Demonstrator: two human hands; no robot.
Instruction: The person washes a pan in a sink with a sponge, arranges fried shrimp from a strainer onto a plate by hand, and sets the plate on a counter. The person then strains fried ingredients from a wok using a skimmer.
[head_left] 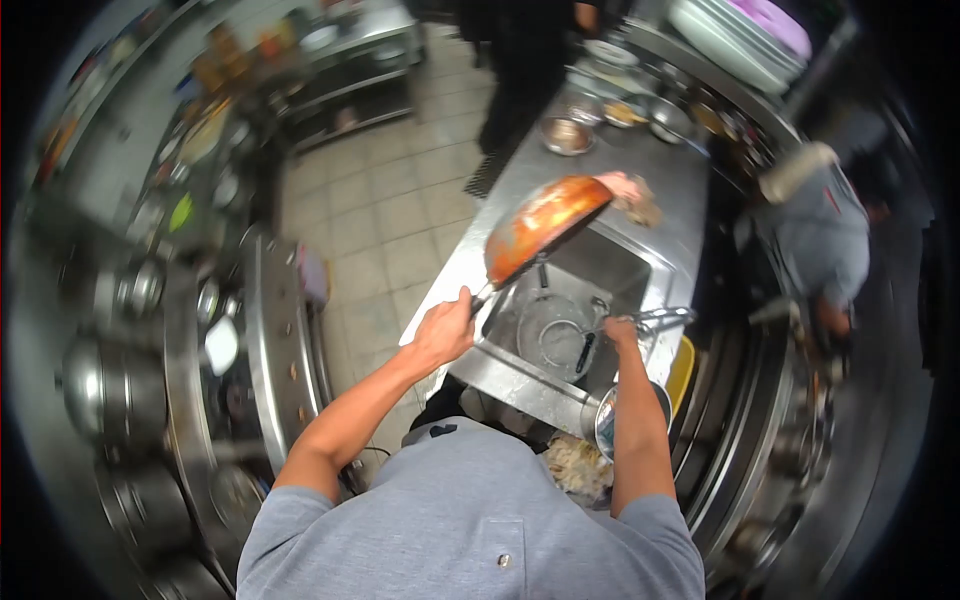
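A stainless-steel counter [520, 190] runs away from the wearer, with a sink [620, 262] set into its near part. Inside, toward 7 o'clock, sits a round, see-through-looking vessel [552, 335] (its outline is blurred). Beyond the sink, at 1 o'clock, lies a crumpled pink-and-brown item [640, 205]. Metal bowls [567, 137] stand at the far end, between 12 and 1 o'clock.

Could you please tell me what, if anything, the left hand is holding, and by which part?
The left hand holds a pan by its handle.
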